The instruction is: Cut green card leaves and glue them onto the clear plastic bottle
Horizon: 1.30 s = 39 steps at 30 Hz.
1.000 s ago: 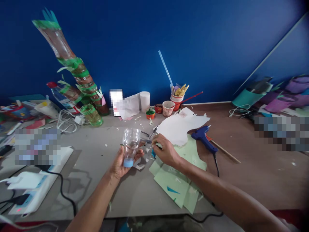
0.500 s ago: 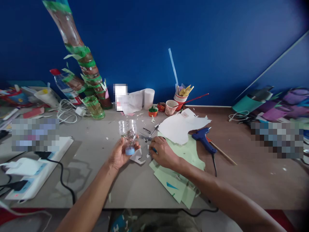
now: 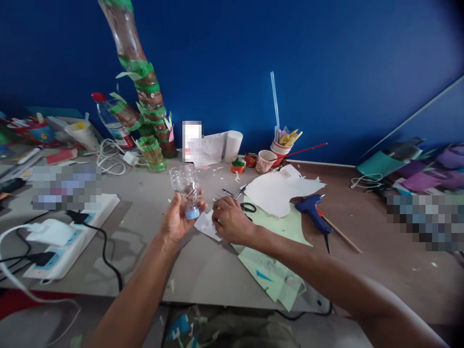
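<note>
My left hand (image 3: pixel 175 221) is closed around a cut-off clear plastic bottle top (image 3: pixel 185 187), held cap down above the table. Its light blue cap (image 3: pixel 192 213) points toward me and the open, wide end tilts away. To the right, my right hand (image 3: pixel 232 220) rests low over the table with curled fingers at the edge of a white paper scrap (image 3: pixel 207 226). Whether the fingertips grip anything is hidden. Black-handled scissors (image 3: pixel 248 207) lie just behind that hand, partly covered by it. Light green paper sheets (image 3: pixel 261 275) spread beneath the right forearm.
A blue glue gun (image 3: pixel 311 212) and a wooden stick (image 3: pixel 342 233) lie on the right. Behind stand paper cups (image 3: pixel 264 162), paint caps (image 3: pixel 238 165) and a tall painted bottle trunk (image 3: pixel 150 96). A power strip (image 3: pixel 78 237) with cords occupies the left. White paper (image 3: pixel 270 193) lies centre-right.
The view has turned slightly left. My right hand has shifted left, off the scissors and onto the white scrap, exposing a handle. My left hand has moved a little left with the bottle top.
</note>
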Tool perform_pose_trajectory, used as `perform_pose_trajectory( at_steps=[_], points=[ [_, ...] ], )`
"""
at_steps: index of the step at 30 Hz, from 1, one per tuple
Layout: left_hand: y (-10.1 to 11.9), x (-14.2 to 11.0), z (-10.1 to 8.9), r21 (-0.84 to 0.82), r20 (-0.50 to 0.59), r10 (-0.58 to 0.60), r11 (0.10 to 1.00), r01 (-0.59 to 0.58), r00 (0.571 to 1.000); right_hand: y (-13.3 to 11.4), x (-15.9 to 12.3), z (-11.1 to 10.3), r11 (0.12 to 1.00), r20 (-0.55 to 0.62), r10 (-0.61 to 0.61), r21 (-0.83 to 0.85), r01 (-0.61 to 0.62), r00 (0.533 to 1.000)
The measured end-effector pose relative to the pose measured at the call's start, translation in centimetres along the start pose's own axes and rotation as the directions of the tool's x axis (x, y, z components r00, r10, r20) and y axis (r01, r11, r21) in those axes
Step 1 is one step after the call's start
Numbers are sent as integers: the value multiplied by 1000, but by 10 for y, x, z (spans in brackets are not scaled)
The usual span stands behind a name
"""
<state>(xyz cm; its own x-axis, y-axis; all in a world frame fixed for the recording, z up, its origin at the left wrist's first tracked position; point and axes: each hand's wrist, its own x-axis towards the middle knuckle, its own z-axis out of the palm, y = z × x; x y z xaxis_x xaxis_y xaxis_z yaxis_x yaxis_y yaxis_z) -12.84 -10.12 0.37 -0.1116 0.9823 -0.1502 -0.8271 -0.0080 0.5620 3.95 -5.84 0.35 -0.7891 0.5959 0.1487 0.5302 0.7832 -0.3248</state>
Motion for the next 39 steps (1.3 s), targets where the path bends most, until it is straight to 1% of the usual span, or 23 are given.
perform_pose_trajectory(
  at_steps=[3,10,20,27,33,39],
  points=[
    [-2,1,-2,13,22,9,1000,-9,1000,-2,4,4,998,12,-35,-50,36,999],
    [-5,3,-6,14,73,20,1000,-21,997,-2,6,9,999,38,1,-53,1,999],
    [-5,1,-3,18,22,5,1000,-6,1000,9,3,16,999,29,-4,-54,5,1000],
    [-6,2,-3,19,4,-3,1000,3,1000,5,1,10,1000,31,4,-20,-3,1000],
    [-6,3,-4,13,4,-4,1000,4,1000,5,-1,8,999,29,2,-47,-1,1000],
    [-8,3,-5,10,2,4,1000,-4,1000,5,-2,8,999,0,11,-49,-11,1000]
  ],
)
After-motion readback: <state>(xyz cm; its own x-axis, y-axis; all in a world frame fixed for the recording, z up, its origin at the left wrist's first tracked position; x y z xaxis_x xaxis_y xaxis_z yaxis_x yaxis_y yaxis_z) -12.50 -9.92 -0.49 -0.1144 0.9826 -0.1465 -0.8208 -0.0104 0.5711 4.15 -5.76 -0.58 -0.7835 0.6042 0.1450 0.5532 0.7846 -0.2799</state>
